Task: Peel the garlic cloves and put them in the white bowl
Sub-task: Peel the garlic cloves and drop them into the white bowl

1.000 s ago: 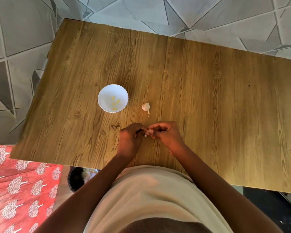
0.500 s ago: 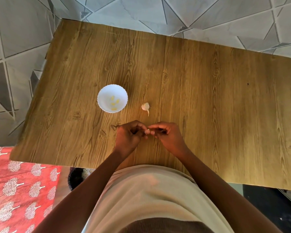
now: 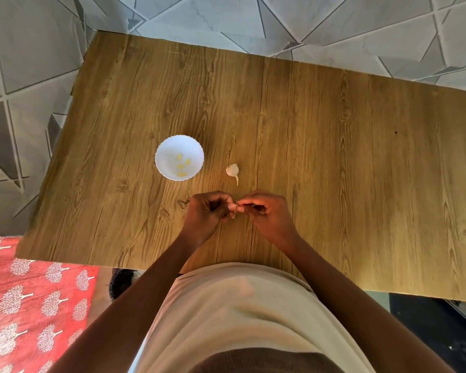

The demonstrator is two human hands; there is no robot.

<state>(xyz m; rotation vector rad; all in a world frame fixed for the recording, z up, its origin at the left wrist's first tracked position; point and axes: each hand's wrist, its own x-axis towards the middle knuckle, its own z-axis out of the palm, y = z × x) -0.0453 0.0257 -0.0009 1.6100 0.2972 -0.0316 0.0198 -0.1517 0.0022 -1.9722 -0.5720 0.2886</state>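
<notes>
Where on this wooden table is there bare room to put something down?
The wooden table lies bare right of the garlic bulb and beyond the white bowl. Crowded: the strip between bowl, bulb and both hands.

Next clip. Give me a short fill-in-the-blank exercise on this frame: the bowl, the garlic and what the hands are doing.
1. The white bowl holds ____ peeled yellow cloves.
2. The garlic piece lying on the table sits to the ____ of the bowl as the camera sees it.
3. The left hand and right hand meet at the ____, pinching something small between them.
4. The table top has a ____ grain pattern.

Missing words: four; right; fingertips; wood
</notes>
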